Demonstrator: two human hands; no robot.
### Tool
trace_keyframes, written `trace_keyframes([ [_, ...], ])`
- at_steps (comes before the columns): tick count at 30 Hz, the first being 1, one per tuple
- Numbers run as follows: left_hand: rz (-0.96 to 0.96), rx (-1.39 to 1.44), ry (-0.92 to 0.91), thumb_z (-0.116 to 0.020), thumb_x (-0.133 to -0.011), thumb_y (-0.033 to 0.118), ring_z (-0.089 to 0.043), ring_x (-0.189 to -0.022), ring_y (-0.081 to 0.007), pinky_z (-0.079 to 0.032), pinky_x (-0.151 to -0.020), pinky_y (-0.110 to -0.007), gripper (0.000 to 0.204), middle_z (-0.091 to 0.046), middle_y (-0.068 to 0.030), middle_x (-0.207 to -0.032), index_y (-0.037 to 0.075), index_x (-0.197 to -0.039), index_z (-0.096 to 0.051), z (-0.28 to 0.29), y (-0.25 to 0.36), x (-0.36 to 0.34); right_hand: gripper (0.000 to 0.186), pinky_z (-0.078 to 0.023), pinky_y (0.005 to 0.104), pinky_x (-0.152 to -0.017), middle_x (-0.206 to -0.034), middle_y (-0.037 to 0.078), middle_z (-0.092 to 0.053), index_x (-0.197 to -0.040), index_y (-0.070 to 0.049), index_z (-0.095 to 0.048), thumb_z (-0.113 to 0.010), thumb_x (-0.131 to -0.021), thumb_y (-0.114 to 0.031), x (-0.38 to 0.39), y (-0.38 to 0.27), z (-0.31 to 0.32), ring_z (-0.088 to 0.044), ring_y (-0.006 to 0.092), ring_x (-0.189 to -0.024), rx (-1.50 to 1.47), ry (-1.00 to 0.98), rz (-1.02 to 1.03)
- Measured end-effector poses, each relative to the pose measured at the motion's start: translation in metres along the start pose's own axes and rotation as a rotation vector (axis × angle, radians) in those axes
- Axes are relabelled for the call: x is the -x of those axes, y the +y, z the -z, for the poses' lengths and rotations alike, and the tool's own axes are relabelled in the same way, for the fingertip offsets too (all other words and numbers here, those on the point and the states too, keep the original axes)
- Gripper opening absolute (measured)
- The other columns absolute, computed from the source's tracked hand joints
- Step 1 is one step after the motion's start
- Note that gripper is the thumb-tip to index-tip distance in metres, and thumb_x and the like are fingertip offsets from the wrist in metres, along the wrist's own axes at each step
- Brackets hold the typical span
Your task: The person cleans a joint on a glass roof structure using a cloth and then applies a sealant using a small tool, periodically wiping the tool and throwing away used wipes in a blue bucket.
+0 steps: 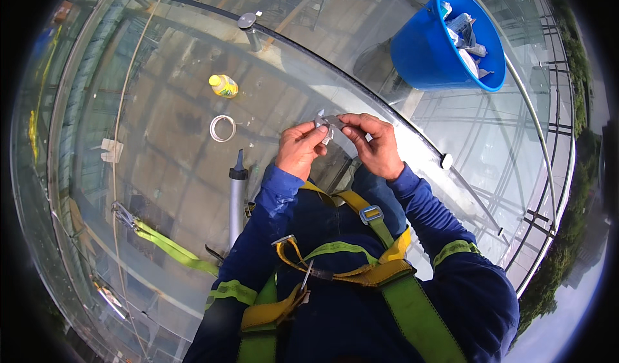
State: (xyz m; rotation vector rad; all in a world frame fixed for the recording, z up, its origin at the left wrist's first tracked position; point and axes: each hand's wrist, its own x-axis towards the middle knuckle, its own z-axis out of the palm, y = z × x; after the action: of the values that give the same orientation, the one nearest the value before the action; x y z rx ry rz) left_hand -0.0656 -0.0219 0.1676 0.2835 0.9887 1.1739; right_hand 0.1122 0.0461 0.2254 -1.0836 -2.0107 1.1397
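A small thin grey piece with a paler crumpled part (330, 122) is pinched between both my hands; I cannot make out if it is foil, plastic or tape. My left hand (299, 149) grips its left side between thumb and fingers. Fingertips of my right hand (379, 149) are closed on its right end. Left of my left forearm, a caulking gun (238, 202) with a silver barrel and dark nozzle points away from me. Further off lie a white ring-shaped tape roll (222, 128) and a yellow bottle (224, 86).
A blue bucket (419, 47) holding crumpled white and grey packs stands at the far right. Beyond my hands a dark joint (361, 93) crosses the glass, with round metal fittings (247, 21). A green strap with a hook (171, 244) and a rope (120, 118) lie left.
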Motion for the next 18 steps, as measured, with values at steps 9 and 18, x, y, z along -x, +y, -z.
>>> trace_keyframes([
  [9,-0.197,-0.190,-0.356,-0.063,-0.097,0.008,-0.062,-0.081,-0.0101,-0.053,-0.074,-0.026,0.026,-0.069,-0.0055,-0.104,-0.004,-0.119,-0.067,-0.107,-0.033,0.116,0.027,-0.051,0.0335,-0.067,-0.082,0.014,-0.069,-0.110,-0.003,-0.074,-0.072,-0.083,0.001,0.136,-0.046,0.072,-0.066,0.0260,-0.072,-0.024,0.150,0.064],
  [18,-0.388,-0.223,-0.127,-0.074,-0.091,0.016,-0.052,-0.061,-0.0062,-0.041,-0.055,-0.022,0.017,-0.065,-0.0002,-0.077,0.000,-0.085,-0.072,-0.162,-0.102,0.138,0.028,-0.053,0.0312,-0.067,-0.085,0.017,-0.072,-0.112,0.001,-0.071,-0.073,-0.084,-0.002,0.217,-0.054,0.099,-0.067,0.0177,-0.070,-0.110,0.238,-0.005],
])
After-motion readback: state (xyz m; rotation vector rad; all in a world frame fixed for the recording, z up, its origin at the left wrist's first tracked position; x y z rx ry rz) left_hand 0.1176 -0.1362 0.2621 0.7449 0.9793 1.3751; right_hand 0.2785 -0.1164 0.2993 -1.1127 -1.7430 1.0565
